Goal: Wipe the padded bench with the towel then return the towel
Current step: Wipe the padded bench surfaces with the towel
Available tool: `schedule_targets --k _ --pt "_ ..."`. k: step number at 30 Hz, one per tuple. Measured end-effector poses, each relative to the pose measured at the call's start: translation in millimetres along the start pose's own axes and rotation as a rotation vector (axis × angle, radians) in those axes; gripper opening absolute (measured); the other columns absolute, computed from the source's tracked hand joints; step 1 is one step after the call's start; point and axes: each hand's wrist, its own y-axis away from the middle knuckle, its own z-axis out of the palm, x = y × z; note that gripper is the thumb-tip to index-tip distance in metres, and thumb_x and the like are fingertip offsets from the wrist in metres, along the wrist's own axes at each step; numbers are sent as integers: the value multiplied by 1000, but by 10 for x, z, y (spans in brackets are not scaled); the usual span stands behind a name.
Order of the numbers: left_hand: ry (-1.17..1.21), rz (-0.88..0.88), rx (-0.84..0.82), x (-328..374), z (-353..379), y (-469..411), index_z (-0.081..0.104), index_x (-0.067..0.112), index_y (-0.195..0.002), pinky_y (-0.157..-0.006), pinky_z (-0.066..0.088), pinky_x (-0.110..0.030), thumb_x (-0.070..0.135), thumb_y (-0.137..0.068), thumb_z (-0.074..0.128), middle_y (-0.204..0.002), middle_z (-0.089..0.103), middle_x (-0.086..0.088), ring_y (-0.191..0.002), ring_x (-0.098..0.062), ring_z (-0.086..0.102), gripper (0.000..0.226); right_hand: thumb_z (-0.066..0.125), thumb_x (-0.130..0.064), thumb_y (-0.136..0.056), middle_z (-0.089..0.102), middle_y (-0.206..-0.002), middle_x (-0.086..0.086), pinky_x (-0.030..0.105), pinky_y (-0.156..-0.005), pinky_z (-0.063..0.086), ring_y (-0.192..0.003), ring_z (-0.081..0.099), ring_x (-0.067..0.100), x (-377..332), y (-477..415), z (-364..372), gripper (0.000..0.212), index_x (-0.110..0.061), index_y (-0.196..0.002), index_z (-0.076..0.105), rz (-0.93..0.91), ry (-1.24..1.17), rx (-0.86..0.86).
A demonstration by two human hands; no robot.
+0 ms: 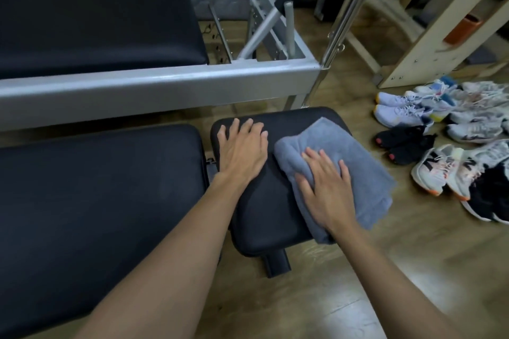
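The padded bench has a long black pad [96, 201] on the left and a smaller black seat pad [264, 217] at the centre. A grey-blue towel [344, 151] lies bunched on the right half of the seat pad, its edge hanging over the side. My right hand [327, 187] presses flat on the towel with fingers spread. My left hand [242, 146] rests flat and bare on the seat pad's far left corner, holding nothing.
A grey metal frame [165, 82] carrying another black pad [91, 22] stands just behind the bench. Several sneakers [440, 140] lie on the wooden floor to the right. A pale wooden rack [429, 44] stands at the back right.
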Motion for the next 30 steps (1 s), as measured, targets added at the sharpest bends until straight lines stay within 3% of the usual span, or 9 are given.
schedule_targets --k 6,12,18,20,22,24,27,30 --pt "-3 35 70 22 138 -157 60 20 -124 -115 18 -52 31 -100 36 -139 52 -3 -135 -25 38 35 26 -49 -97 41 -153 -9 45 -120 11 -147 25 12 110 217 -13 58 -23 -144 47 10 41 3" --pt "-33 4 192 8 278 -287 65 22 -116 -106 28 -47 32 -97 38 -124 60 -1 -119 -22 51 35 27 -42 -99 35 -157 -7 50 -120 8 -149 20 14 72 -676 79 53 -23 -147 40 8 36 -1" --pt "-42 35 233 -52 342 -310 64 25 -114 -102 30 -44 33 -97 35 -122 61 4 -116 -19 52 35 35 -44 -94 60 -130 -1 53 -115 17 -129 45 18 57 -1703 184 42 -24 -124 55 -6 7 -9" --pt "-47 22 229 -42 322 -317 64 27 -113 -101 30 -43 34 -97 34 -122 62 6 -115 -18 52 35 38 -60 -90 56 -137 -1 53 -116 13 -134 40 20 121 -1704 157 52 -25 -125 54 -27 -10 -60" --pt "-45 18 220 -26 307 -295 65 27 -113 -102 29 -43 34 -97 34 -122 62 6 -116 -18 51 36 38 -78 -81 38 -153 -2 56 -117 6 -146 22 25 232 -1634 70 76 -29 -139 44 -46 12 -155" --pt "-20 23 213 -22 292 -281 66 26 -112 -102 28 -43 33 -97 33 -123 62 5 -117 -17 51 36 39 -77 -81 24 -161 -5 59 -117 3 -150 9 26 377 -1525 -9 80 -36 -149 29 -12 42 -202" --pt "2 32 217 -16 264 -260 67 24 -109 -102 29 -43 32 -97 33 -121 63 5 -115 -18 53 36 43 -56 -86 21 -162 -6 58 -116 15 -150 12 25 633 -1257 -111 67 -39 -150 29 87 -22 -158" --pt "-32 47 223 5 253 -235 67 23 -106 -100 31 -44 33 -97 32 -117 63 3 -112 -19 54 37 36 -55 -75 31 -159 0 50 -116 27 -147 25 23 837 -828 -217 76 -31 -147 39 136 -140 -97"
